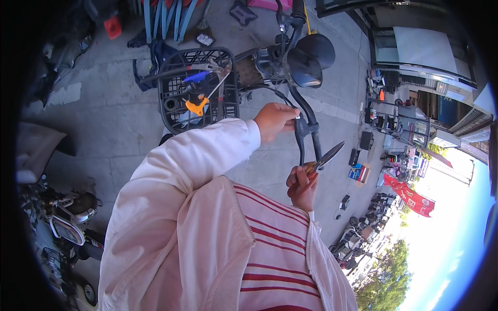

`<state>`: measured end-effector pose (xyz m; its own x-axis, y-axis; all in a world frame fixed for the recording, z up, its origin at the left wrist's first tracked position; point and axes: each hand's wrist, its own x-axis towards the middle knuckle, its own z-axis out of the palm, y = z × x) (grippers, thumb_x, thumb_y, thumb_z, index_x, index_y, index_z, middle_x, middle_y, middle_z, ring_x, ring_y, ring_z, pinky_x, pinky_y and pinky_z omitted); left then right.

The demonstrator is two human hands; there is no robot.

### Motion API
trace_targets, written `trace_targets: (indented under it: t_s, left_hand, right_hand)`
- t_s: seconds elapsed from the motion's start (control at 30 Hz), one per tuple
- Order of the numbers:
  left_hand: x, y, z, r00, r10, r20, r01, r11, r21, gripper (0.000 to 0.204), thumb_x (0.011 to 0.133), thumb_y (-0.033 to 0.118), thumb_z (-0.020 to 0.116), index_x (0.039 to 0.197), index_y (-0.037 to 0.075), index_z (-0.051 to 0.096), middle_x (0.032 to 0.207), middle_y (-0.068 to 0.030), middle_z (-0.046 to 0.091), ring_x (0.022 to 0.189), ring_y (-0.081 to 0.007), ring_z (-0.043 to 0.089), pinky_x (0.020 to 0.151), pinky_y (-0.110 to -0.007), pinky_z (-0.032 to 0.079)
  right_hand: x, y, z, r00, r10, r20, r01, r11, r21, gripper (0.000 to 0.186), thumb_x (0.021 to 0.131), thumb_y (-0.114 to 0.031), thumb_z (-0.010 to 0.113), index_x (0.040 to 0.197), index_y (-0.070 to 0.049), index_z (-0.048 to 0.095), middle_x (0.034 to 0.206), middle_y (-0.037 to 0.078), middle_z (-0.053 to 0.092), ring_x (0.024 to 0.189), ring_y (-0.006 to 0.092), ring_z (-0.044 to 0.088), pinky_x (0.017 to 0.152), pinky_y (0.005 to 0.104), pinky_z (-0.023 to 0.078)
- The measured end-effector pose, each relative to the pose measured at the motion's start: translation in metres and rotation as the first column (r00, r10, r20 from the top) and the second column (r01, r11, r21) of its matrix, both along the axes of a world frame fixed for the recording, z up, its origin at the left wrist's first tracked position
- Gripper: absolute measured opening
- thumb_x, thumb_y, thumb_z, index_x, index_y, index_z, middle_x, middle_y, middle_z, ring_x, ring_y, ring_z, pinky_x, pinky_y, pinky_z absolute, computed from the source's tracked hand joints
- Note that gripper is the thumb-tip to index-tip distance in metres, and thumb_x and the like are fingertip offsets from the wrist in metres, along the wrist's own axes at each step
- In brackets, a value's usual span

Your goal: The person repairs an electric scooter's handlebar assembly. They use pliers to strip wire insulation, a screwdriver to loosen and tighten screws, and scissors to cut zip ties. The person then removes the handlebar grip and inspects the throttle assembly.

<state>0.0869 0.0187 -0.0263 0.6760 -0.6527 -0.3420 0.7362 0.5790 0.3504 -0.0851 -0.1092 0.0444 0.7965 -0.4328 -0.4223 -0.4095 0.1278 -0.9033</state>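
Note:
My left hand [275, 123] has its thumb and fingers pinched at the cable end of a black brake lever [300, 139] on a two-wheeler's handlebar [305, 103]. What lies between the fingertips is too small to make out. Below it, close to the bar's end, my right hand [301, 187] is closed around a tool with an orange-brown handle and a pointed metal blade [332, 154]. Whether it is a knife or closed scissors I cannot tell. A round black mirror [304, 68] rises from the handlebar beyond my left hand.
The black front basket [165, 111] holds an orange-handled tool [196, 107], a blue-handled tool [197, 76] and pliers [211, 66]. Blue-grey stool legs [168, 20] stand at the back. Parked scooters [78, 217] are at left. A cardboard box [359, 173] lies on the paving at right.

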Motion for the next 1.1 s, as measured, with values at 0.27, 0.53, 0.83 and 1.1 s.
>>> trace_targets:
  t_s: [0.27,0.53,0.83,1.1]
  left_hand:
    - [0.008,-0.013,0.01,1.0,-0.002,0.01,0.0,0.968,0.252,0.02,0.094,0.016,0.063,0.097,-0.003,0.057,0.095,-0.0115,0.064,0.089,-0.0238,0.069,0.088,-0.039,0.056]
    - [0.017,-0.02,0.017,0.999,-0.044,-0.004,0.041,0.891,0.453,0.016,0.095,0.013,0.06,0.098,-0.002,0.057,0.095,-0.012,0.065,0.086,-0.0243,0.069,0.086,-0.041,0.056]
    - [-0.016,-0.004,0.007,0.987,0.102,-0.121,-0.096,0.994,0.053,0.015,0.097,0.015,0.059,0.103,0.002,0.059,0.11,-0.0115,0.065,0.108,-0.0232,0.063,0.099,-0.037,0.048]
    - [-0.024,-0.01,-0.001,0.984,0.178,-0.021,-0.178,0.984,0.009,0.023,0.096,0.013,0.06,0.11,-0.005,0.061,0.106,-0.0129,0.068,0.1,-0.0231,0.067,0.094,-0.038,0.052]
  right_hand:
    - [-0.002,0.0,0.002,1.0,-0.017,-0.009,0.017,1.0,-0.026,0.016,0.095,-0.012,0.058,0.09,-0.009,0.043,0.077,0.007,0.057,0.054,0.0095,0.047,0.046,0.0224,0.039]
    - [-0.002,0.0,-0.006,0.996,-0.056,0.069,0.055,0.998,0.007,0.015,0.094,-0.009,0.058,0.091,-0.009,0.043,0.077,0.007,0.059,0.051,0.0091,0.047,0.039,0.022,0.036]
    - [-0.002,0.0,-0.002,0.997,-0.061,0.04,0.06,0.998,0.013,0.015,0.093,-0.009,0.06,0.092,-0.009,0.045,0.077,0.007,0.058,0.055,0.009,0.047,0.047,0.0233,0.04]
    - [-0.001,-0.001,-0.003,0.998,-0.067,-0.005,0.067,0.998,-0.021,0.015,0.094,-0.009,0.058,0.093,-0.01,0.044,0.078,0.007,0.058,0.054,0.0088,0.047,0.046,0.0223,0.04]
